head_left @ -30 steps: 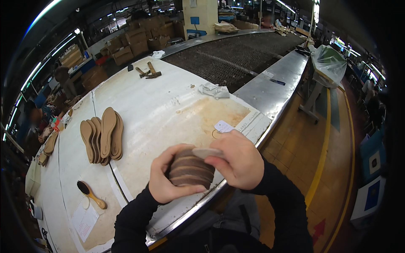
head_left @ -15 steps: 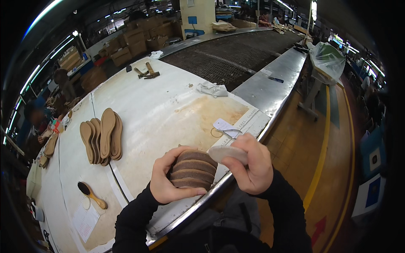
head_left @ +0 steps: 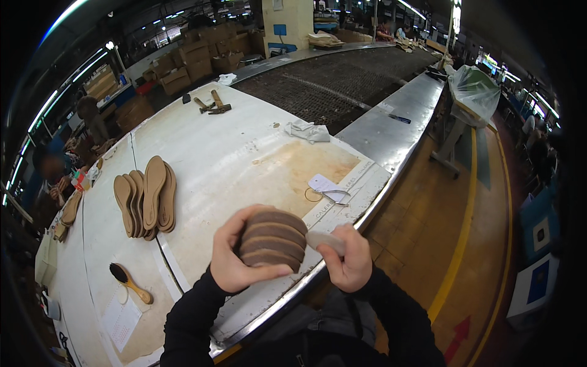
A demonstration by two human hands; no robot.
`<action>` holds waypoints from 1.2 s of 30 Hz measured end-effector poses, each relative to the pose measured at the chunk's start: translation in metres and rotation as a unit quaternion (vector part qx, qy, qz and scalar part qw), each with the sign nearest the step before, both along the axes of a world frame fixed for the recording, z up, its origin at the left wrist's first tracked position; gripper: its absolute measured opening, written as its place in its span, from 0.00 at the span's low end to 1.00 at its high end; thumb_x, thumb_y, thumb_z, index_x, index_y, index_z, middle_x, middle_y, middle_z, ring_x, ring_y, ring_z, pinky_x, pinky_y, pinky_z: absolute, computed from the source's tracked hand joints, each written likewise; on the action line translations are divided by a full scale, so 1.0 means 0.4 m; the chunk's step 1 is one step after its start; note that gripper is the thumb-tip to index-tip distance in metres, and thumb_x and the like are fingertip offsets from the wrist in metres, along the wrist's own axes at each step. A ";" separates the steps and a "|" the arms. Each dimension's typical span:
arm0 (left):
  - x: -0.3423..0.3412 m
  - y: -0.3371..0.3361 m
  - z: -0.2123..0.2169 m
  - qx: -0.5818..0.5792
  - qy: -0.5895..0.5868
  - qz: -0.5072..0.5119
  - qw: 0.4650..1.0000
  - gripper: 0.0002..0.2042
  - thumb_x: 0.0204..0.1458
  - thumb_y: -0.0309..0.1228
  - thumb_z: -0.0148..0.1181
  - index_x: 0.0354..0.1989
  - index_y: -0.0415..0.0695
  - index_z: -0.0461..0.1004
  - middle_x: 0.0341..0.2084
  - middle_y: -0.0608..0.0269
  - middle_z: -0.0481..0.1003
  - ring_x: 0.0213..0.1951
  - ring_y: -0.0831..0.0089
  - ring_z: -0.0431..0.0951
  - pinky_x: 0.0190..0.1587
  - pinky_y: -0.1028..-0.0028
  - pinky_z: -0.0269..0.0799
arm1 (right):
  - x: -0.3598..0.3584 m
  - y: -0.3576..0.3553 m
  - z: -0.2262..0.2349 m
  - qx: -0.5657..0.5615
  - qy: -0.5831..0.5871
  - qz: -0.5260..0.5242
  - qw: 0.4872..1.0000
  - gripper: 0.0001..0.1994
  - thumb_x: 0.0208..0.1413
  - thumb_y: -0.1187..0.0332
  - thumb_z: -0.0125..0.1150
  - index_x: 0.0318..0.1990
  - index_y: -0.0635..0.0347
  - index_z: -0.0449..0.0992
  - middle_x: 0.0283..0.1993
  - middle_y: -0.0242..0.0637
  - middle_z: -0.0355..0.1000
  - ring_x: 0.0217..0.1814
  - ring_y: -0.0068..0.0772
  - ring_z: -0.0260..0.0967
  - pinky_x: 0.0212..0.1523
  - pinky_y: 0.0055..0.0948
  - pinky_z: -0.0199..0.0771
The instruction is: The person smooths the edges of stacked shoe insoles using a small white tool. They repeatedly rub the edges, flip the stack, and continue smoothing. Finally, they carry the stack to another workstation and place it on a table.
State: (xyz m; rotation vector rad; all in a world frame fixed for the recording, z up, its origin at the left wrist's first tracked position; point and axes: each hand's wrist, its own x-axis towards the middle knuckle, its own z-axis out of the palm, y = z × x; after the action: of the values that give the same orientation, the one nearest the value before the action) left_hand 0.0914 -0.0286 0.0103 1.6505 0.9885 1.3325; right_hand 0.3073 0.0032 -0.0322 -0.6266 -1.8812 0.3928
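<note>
Near the table's front edge, my left hand is wrapped round a stack of insoles with dark brown edges and tan lines between them. Thumb and fingers grip the stack from its left side, its rounded ends facing me. My right hand pinches a pale, flat, rounded pad just right of the stack. The pad's tip is at the stack's right side; whether it touches I cannot tell. More tan insoles lie in two overlapping groups on the table to the left.
A wooden-handled brush and a printed sheet lie at the left. Beyond my hands are a white tag, a crumpled cloth and hammers. A dark mesh conveyor runs behind. The table's metal edge is close to me.
My right hand has moved left and down with the pad, which now tilts more edge-on. My left hand has shifted slightly left and turned the stack a little.
</note>
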 end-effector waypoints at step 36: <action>-0.021 0.013 0.003 -0.008 -0.066 0.020 0.998 0.41 0.31 0.27 0.78 0.58 0.35 0.62 0.46 0.57 0.73 0.49 0.71 0.75 0.53 0.71 0.70 | 0.013 0.017 0.111 -0.082 0.002 0.075 0.994 0.08 0.51 0.73 0.63 0.37 0.65 0.71 0.29 0.44 0.70 0.29 0.47 0.65 0.29 0.37 0.64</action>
State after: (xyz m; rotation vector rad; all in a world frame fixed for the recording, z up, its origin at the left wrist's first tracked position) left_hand 0.0830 -0.0232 0.0115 1.5162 0.9563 1.4370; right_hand 0.3124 0.0100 0.0121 -0.5942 -1.9109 0.6520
